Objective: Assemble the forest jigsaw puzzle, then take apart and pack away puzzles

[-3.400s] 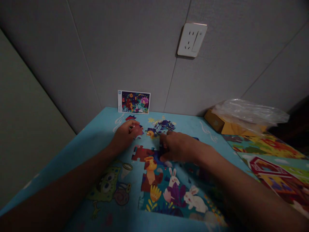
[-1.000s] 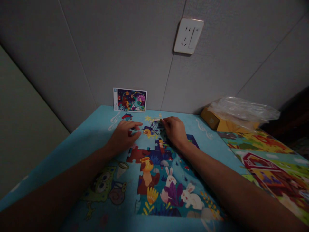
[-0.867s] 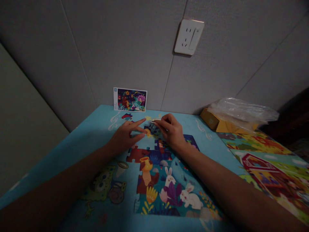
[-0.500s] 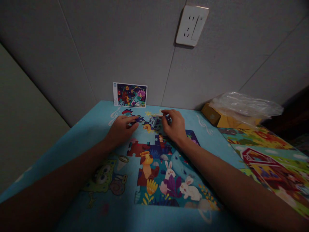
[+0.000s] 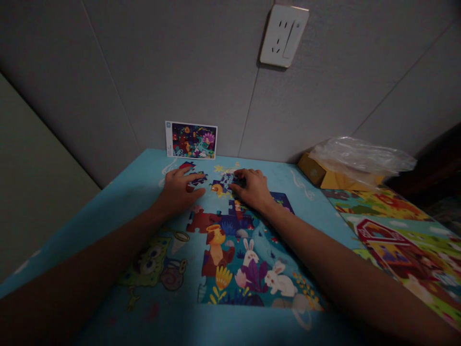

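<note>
Left hand [image 5: 176,190] and right hand [image 5: 253,188] among puzzle pieces: disturbance risks

Left hand: fingers parted, thumb well off the index, fingertips at a dark piece [image 5: 198,179]; contact looks light, firm grip not evident. Risk: a spread finger could nudge this piece or the red piece [image 5: 187,165] behind it. Picture card [image 5: 191,140] leans on the wall [image 5: 201,72]; a knock to the bench [image 5: 108,211] could slide its foot forward.

Centre: joined puzzle [image 5: 248,269] lies flat on the bench, with an uneven left edge. A dragging wrist might catch a tab and part the seam. Orange-figure piece [image 5: 217,188] sits apart, between the hands.

Right hand: half curled, thumb and index slightly apart at the piece pile [image 5: 227,179]; cannot tell whether one is pinched. Overlapping pieces could slip if pushed sideways. Right forearm [image 5: 324,250] crosses above the puzzle's right side; lowering it could shift that edge
</note>
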A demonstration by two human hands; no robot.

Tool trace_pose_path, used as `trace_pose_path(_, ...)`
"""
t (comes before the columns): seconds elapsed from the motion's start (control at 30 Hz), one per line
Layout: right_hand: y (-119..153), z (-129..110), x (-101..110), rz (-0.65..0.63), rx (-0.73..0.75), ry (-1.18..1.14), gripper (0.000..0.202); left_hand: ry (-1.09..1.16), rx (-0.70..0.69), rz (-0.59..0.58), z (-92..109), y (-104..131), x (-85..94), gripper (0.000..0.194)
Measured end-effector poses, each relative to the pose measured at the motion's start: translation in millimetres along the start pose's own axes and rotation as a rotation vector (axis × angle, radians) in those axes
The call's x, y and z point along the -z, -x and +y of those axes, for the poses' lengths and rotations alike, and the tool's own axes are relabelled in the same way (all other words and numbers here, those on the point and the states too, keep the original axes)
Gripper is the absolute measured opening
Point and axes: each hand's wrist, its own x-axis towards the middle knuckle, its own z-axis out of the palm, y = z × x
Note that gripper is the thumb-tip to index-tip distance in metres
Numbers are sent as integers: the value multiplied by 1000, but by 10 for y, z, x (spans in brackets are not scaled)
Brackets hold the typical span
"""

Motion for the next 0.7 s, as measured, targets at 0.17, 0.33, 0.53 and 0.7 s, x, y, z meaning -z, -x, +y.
trace_pose_path(0.17,3,7,-8,-9,57,-29,47,55,-106,-73,64,32,26,47)
trace_pose_path(0.33,47,-60,9,-32,186,-14,53,43,-202,-170,60,81,-2,44)
trace_pose_path(0.53,66,-105,24,-45,209,-59,49,67,-182,-191,53,87,-16,48)
trace_pose_path(0.7,28,-73,36,22,252,-144,20,119,-195,-185,102,80,19,62)
